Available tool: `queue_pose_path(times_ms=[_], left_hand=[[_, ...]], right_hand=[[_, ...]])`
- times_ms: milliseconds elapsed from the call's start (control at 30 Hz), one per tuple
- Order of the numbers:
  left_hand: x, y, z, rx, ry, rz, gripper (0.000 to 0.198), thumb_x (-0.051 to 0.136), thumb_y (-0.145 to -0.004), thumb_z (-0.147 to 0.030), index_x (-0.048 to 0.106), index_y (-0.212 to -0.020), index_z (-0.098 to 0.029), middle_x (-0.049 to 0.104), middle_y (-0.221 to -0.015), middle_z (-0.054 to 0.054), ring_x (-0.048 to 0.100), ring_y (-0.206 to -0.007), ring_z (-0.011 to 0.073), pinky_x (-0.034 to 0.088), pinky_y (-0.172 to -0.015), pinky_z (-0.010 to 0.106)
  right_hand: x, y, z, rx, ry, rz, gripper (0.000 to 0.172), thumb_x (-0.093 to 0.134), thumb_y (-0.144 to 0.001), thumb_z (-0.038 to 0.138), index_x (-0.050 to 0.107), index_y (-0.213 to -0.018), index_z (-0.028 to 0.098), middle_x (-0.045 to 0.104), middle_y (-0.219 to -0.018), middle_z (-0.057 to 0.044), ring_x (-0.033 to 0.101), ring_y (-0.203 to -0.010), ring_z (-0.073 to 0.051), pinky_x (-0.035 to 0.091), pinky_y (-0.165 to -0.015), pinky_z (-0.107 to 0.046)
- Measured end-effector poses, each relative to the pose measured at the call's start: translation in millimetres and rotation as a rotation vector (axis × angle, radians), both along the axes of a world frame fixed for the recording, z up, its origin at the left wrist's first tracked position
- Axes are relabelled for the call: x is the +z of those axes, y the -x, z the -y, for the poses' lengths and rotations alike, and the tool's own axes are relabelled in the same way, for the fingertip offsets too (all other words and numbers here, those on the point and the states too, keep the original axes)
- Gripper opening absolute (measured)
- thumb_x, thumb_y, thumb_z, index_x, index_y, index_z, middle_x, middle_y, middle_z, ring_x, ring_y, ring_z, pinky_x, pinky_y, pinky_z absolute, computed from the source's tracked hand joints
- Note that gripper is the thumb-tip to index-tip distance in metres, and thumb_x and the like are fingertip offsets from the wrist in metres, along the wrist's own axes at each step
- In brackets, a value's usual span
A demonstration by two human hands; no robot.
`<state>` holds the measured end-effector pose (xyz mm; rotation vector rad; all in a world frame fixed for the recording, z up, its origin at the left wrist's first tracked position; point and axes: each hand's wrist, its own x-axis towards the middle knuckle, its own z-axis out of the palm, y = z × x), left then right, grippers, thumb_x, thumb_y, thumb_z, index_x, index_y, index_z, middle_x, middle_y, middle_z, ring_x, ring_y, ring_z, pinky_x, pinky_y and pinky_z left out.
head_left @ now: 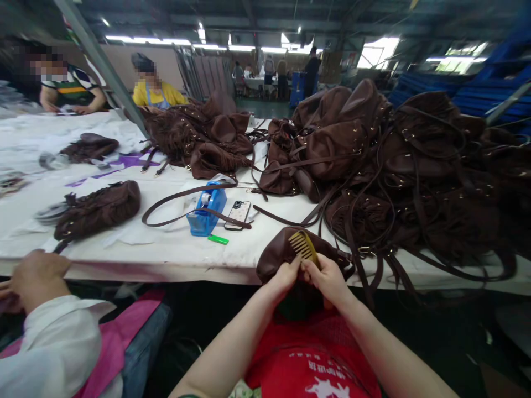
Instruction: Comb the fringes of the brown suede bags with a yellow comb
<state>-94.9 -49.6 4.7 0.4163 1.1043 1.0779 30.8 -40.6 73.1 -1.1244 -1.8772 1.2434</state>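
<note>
A dark brown leather bag [274, 253] rests at the table's front edge, directly before me. Over it, my right hand [329, 280] grips a yellow wide-toothed comb [309, 246], its teeth pointing left. Close beside the comb is my left hand [287, 276], with fingertips pinched together against the bag's near side. What lies between those fingertips is too small to make out. The lower part of the bag is hidden behind my hands and forearms.
Brown fringed bags with long straps [332, 149] are heaped at the back and right. A blue tape dispenser [203, 218], a phone [238, 214] and a green lighter-like object [218, 239] lie left of centre. A co-worker's hand [39, 279] is at the left edge.
</note>
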Motion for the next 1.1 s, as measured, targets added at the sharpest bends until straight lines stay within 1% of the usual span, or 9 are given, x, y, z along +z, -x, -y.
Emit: queue_pose_path(times_ms=[67,167,333,467,567,667,767,900,1100], left_hand=[[7.0,14,-4,-0.069,-0.004,0.211,0.04,0.053,-0.086,-0.042,0.066,-0.099,-0.006,0.07,-0.079,0.013,0.066,-0.075,0.0219,0.049,-0.08,0.034],[16.8,30,-4,-0.219,-0.037,0.635,0.065,0.043,-0.085,-0.061,0.061,-0.108,-0.003,0.069,-0.091,0.019,0.066,-0.084,0.0268,0.047,-0.085,0.041],[21.8,40,-5,-0.2,-0.144,0.906,0.084,0.029,-0.081,-0.075,0.055,-0.119,-0.004,0.066,-0.103,0.021,0.065,-0.088,0.0287,0.046,-0.087,0.044],[22.2,41,-11,-0.217,-0.133,0.948,0.097,0.026,-0.078,-0.079,0.049,-0.124,0.003,0.059,-0.117,0.028,0.058,-0.107,0.0331,0.04,-0.096,0.044],[26.0,42,-17,-0.212,-0.161,0.978,0.104,0.025,-0.077,-0.08,0.042,-0.128,0.008,0.05,-0.127,0.032,0.049,-0.121,0.0351,0.033,-0.104,0.045],[26.3,42,-22,-0.205,-0.159,0.977,0.098,0.028,-0.081,-0.075,0.041,-0.129,0.009,0.049,-0.129,0.031,0.046,-0.125,0.0341,0.033,-0.105,0.043],[19.2,39,-27,-0.172,-0.069,0.913,0.073,0.033,-0.09,-0.057,0.046,-0.126,0.005,0.058,-0.119,0.027,0.052,-0.12,0.031,0.037,-0.103,0.042],[10.1,28,-31,0.005,0.026,0.764,0.038,0.04,-0.093,-0.031,0.056,-0.113,-0.003,0.069,-0.099,0.017,0.063,-0.104,0.0242,0.043,-0.098,0.036],[12.7,14,-36,0.132,0.086,0.592,0.035,0.037,-0.095,-0.031,0.06,-0.1,-0.005,0.071,-0.083,0.014,0.069,-0.086,0.0231,0.051,-0.085,0.034]], right_hand=[[-19.1,0,-26,-0.07,-0.19,0.133,0.04,0.047,-0.089,0.056,0.057,-0.076,0.019,0.058,-0.068,-0.002,0.053,-0.063,-0.017,0.041,-0.06,-0.027],[-38.0,-2,-45,-0.095,-0.455,0.385,0.044,0.042,-0.091,0.057,0.052,-0.069,0.021,0.058,-0.068,-0.003,0.055,-0.065,-0.018,0.039,-0.062,-0.028],[-36.9,-3,-39,0.005,-0.616,0.668,0.042,0.039,-0.094,0.053,0.057,-0.076,0.02,0.063,-0.074,-0.006,0.059,-0.068,-0.019,0.039,-0.063,-0.027],[-30.3,-6,-24,0.095,-0.497,0.718,0.035,0.045,-0.093,0.049,0.061,-0.088,0.019,0.067,-0.085,-0.007,0.062,-0.078,-0.021,0.04,-0.069,-0.028],[-31.3,-8,-10,0.158,-0.397,0.738,0.039,0.045,-0.093,0.05,0.061,-0.079,0.018,0.066,-0.077,-0.005,0.061,-0.073,-0.02,0.039,-0.066,-0.028],[-32.5,-8,2,0.223,-0.321,0.714,0.04,0.045,-0.092,0.05,0.06,-0.074,0.018,0.063,-0.072,-0.004,0.058,-0.068,-0.018,0.036,-0.063,-0.027],[-28.2,-6,12,0.295,-0.247,0.68,0.039,0.05,-0.089,0.05,0.06,-0.071,0.017,0.062,-0.07,-0.003,0.056,-0.066,-0.017,0.034,-0.061,-0.027],[-19.2,0,22,0.354,-0.148,0.531,0.036,0.056,-0.086,0.048,0.057,-0.067,0.017,0.057,-0.065,0.0,0.05,-0.06,-0.014,0.031,-0.057,-0.025],[-18.2,10,39,0.254,0.059,0.227,0.033,0.053,-0.088,0.042,0.052,-0.067,0.016,0.048,-0.06,0.003,0.04,-0.055,-0.011,0.029,-0.051,-0.023]])
